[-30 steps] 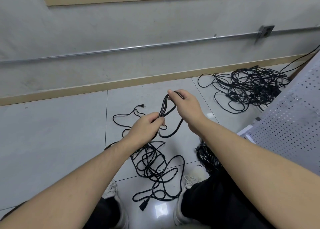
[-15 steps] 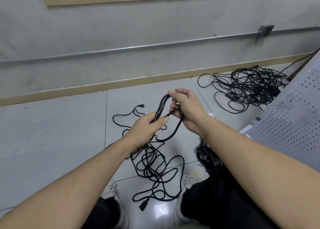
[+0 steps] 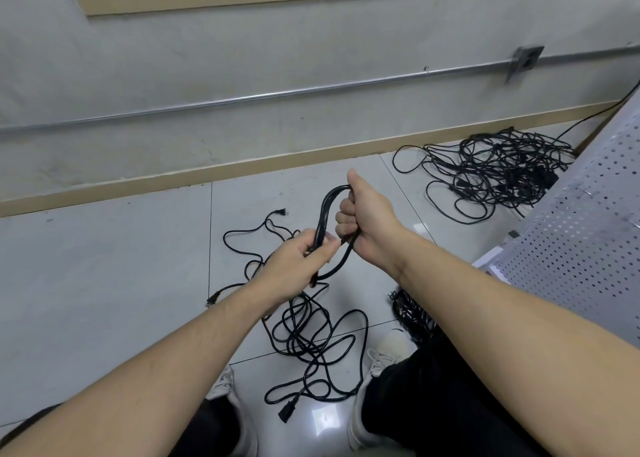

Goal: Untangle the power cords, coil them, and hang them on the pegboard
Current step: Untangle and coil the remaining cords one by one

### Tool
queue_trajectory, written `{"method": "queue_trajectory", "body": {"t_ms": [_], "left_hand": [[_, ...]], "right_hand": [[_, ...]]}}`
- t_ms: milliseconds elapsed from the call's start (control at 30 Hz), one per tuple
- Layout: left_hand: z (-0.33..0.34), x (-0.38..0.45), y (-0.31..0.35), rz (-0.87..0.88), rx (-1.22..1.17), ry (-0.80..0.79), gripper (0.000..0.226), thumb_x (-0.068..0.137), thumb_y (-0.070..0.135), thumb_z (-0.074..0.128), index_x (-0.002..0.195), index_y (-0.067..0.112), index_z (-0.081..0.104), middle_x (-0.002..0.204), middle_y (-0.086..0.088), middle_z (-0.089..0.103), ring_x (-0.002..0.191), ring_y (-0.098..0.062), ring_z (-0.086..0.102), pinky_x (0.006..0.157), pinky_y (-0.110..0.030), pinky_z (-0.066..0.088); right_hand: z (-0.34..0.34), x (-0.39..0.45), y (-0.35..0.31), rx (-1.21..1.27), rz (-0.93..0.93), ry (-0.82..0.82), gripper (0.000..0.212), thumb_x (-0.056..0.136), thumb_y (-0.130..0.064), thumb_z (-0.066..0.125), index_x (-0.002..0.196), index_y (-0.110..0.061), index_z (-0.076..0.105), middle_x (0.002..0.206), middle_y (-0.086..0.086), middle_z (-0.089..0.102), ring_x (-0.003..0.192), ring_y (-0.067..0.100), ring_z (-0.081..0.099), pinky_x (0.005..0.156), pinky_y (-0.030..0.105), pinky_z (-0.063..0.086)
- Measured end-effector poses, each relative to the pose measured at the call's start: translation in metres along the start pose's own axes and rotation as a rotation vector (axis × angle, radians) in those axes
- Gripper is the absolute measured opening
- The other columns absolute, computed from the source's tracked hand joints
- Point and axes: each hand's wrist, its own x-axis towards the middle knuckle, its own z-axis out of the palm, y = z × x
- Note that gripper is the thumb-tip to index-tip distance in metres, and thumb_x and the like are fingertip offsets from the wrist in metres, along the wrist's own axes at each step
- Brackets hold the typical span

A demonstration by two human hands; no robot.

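Cord loop [image 3: 327, 211] clamped in both fists: right hand [image 3: 367, 221] high, left hand [image 3: 294, 262] low.

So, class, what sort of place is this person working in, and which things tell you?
Probably a workshop or utility room: bare tiled floor, metal conduit along the wall, a perforated pegboard panel, and a tangled cord pile.

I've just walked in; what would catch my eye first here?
Two hands at centre: the left hand and right hand both grip a looped black cord, its slack piled on the floor tiles between the shoes. A bigger cord tangle lies by the far wall, beside the pegboard.
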Motion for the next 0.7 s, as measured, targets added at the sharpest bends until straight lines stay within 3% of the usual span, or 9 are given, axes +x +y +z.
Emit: {"method": "queue_trajectory", "body": {"t_ms": [67, 167, 267, 333, 400, 467, 533, 600, 700], "left_hand": [[0.006, -0.003, 0.004, -0.035, -0.051, -0.054, 0.020, 0.105, 0.035, 0.056, 0.102, 0.018, 0.066, 0.086, 0.009, 0.061, 0.082, -0.007, 0.057, 0.075, -0.026, 0.042], [0.005, -0.007, 0.015, -0.062, -0.168, -0.223, 0.028, 0.107, 0.032, 0.048, 0.087, 0.014, 0.052, 0.105, 0.000, 0.077, 0.109, -0.014, 0.072, 0.092, -0.033, 0.042], [-0.002, -0.009, 0.020, -0.074, -0.237, -0.342, 0.022, 0.107, 0.020, 0.049, 0.090, 0.014, 0.061, 0.091, -0.002, 0.069, 0.092, -0.027, 0.076, 0.095, -0.037, 0.045], [-0.004, -0.010, 0.020, -0.087, -0.328, -0.402, 0.023, 0.105, 0.006, 0.049, 0.094, 0.013, 0.069, 0.083, -0.003, 0.058, 0.069, -0.022, 0.069, 0.093, -0.042, 0.057], [-0.002, -0.012, 0.020, -0.098, -0.364, -0.394, 0.028, 0.103, -0.001, 0.048, 0.096, 0.012, 0.072, 0.077, -0.002, 0.051, 0.054, -0.015, 0.053, 0.075, -0.042, 0.060], [0.000, -0.012, 0.018, -0.094, -0.346, -0.343, 0.030, 0.103, -0.001, 0.046, 0.096, 0.013, 0.072, 0.076, -0.001, 0.048, 0.051, -0.012, 0.047, 0.063, -0.034, 0.053], [0.001, -0.011, 0.019, -0.088, -0.349, -0.274, 0.028, 0.104, 0.001, 0.046, 0.099, 0.013, 0.070, 0.073, 0.002, 0.048, 0.051, -0.011, 0.046, 0.061, -0.030, 0.048], [-0.001, -0.009, 0.022, -0.080, -0.421, -0.189, 0.024, 0.105, 0.003, 0.045, 0.102, 0.012, 0.067, 0.069, 0.004, 0.048, 0.051, -0.010, 0.044, 0.058, -0.028, 0.047], [-0.011, -0.002, 0.030, -0.056, -0.582, -0.040, 0.021, 0.106, 0.005, 0.044, 0.105, 0.012, 0.065, 0.068, 0.002, 0.046, 0.051, -0.009, 0.043, 0.052, -0.024, 0.045]], "right_hand": [[0.000, 0.000, -0.002, 0.057, 0.015, -0.015, 0.046, 0.103, -0.045, 0.053, 0.071, -0.022, 0.031, 0.057, -0.005, 0.017, 0.044, 0.010, 0.012, 0.039, 0.020, 0.016], [-0.002, -0.002, -0.006, 0.104, 0.016, -0.050, 0.052, 0.102, -0.047, 0.055, 0.067, -0.023, 0.027, 0.057, -0.005, 0.017, 0.044, 0.009, 0.011, 0.032, 0.019, 0.013], [-0.004, -0.002, -0.008, 0.108, 0.020, -0.063, 0.052, 0.102, -0.048, 0.055, 0.066, -0.023, 0.027, 0.057, -0.005, 0.018, 0.044, 0.009, 0.011, 0.032, 0.018, 0.013], [-0.003, -0.001, -0.007, 0.074, 0.033, -0.065, 0.052, 0.102, -0.048, 0.054, 0.065, -0.023, 0.027, 0.059, -0.005, 0.018, 0.041, 0.008, 0.012, 0.031, 0.018, 0.013], [-0.004, 0.001, -0.004, 0.031, 0.025, -0.049, 0.053, 0.103, -0.049, 0.053, 0.065, -0.023, 0.028, 0.060, -0.004, 0.020, 0.039, 0.008, 0.014, 0.031, 0.018, 0.015], [-0.004, 0.004, -0.001, -0.035, 0.006, -0.028, 0.052, 0.103, -0.053, 0.049, 0.065, -0.021, 0.032, 0.058, -0.003, 0.027, 0.041, 0.009, 0.020, 0.034, 0.018, 0.021], [-0.006, 0.005, 0.001, -0.075, 0.012, -0.045, 0.053, 0.104, -0.059, 0.038, 0.073, -0.017, 0.047, 0.056, -0.001, 0.046, 0.044, 0.012, 0.037, 0.042, 0.021, 0.036], [-0.008, 0.006, 0.004, -0.091, 0.060, -0.121, 0.061, 0.106, -0.061, 0.025, 0.091, -0.012, 0.059, 0.066, 0.005, 0.066, 0.055, 0.020, 0.061, 0.060, 0.031, 0.051], [-0.012, 0.013, 0.014, -0.314, 0.106, -0.246, 0.052, 0.108, -0.042, 0.023, 0.116, -0.011, 0.064, 0.090, 0.011, 0.076, 0.075, 0.023, 0.073, 0.087, 0.044, 0.059]]}}
